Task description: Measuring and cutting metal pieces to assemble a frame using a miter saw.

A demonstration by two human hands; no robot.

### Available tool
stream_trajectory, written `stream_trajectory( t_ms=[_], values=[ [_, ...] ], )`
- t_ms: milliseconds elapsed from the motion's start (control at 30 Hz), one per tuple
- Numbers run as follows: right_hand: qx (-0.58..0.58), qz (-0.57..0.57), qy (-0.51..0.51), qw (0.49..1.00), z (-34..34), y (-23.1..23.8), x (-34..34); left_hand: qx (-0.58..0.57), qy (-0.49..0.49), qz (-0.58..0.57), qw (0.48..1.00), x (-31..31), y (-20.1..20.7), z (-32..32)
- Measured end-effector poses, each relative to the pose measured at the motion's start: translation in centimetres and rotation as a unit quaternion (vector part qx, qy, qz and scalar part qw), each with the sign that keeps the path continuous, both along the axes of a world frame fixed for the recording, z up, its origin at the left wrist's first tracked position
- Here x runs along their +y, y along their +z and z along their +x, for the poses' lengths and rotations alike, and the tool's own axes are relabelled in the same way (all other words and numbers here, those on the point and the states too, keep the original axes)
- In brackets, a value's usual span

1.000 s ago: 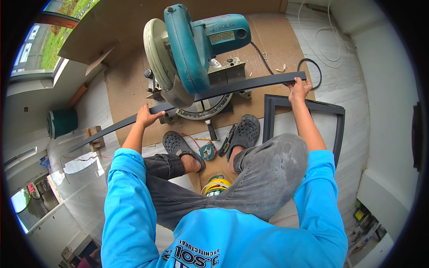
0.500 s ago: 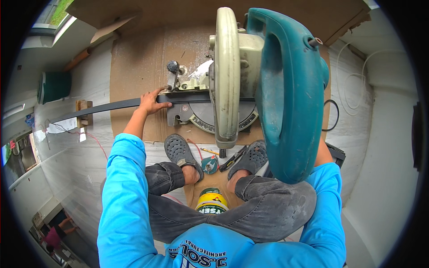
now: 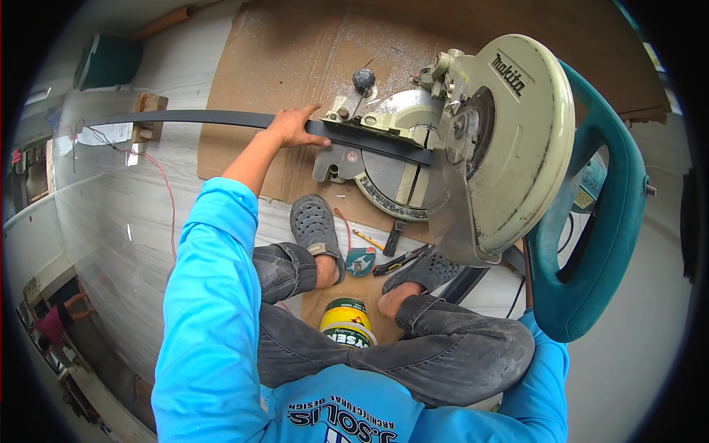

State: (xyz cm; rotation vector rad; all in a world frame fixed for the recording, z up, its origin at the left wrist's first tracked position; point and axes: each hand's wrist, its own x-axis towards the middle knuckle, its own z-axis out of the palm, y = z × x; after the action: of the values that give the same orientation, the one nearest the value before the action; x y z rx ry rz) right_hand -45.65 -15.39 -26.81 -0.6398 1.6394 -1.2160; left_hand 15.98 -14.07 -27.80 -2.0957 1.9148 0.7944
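Note:
My left hand grips a long dark flat bar, its thumb along the near face and its fingers over the far side by the saw's fence. The bar lies along the fence of a miter saw. Its right end reaches the slot in the saw's round grey table. The saw head is raised, with its cream guard and teal handle on the right. My right sleeve runs up behind that handle, which hides my right hand. A clamp knob stands behind the fence.
The bar's far left part rests on a wooden block. A tape measure, pencil and utility knife lie between my feet, near a yellow-green tub. Cardboard covers the floor; a red cord trails left. Another person is at lower left.
The view has turned, so the saw sits farther right and shows its guard's side and the bar's right end. My left hand stays on the bar beside the fence.

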Motion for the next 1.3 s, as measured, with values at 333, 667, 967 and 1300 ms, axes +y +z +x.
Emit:
stream_trajectory(
  t_ms=[333, 667, 967, 1300],
  values=[
    [0.086, -0.055, 0.103, 0.989, 14.3, 2.4, -9.2, 0.171, 0.054, 0.014, 0.984, -1.5, 0.1, -3.0],
    [0.204, -0.112, 0.202, 0.951, 14.4, 13.3, -5.3, 0.083, 0.027, 0.036, 0.996, -1.5, 0.0, -3.0],
    [0.190, -0.140, 0.250, 0.939, 5.4, 31.2, -3.0, 0.098, 0.047, 0.034, 0.994, -1.9, -0.1, -3.2],
    [0.269, -0.069, 0.295, 0.914, 21.4, 33.8, -0.8, 0.146, 0.082, 0.031, 0.985, -2.3, -0.6, -3.1]
  ],
)
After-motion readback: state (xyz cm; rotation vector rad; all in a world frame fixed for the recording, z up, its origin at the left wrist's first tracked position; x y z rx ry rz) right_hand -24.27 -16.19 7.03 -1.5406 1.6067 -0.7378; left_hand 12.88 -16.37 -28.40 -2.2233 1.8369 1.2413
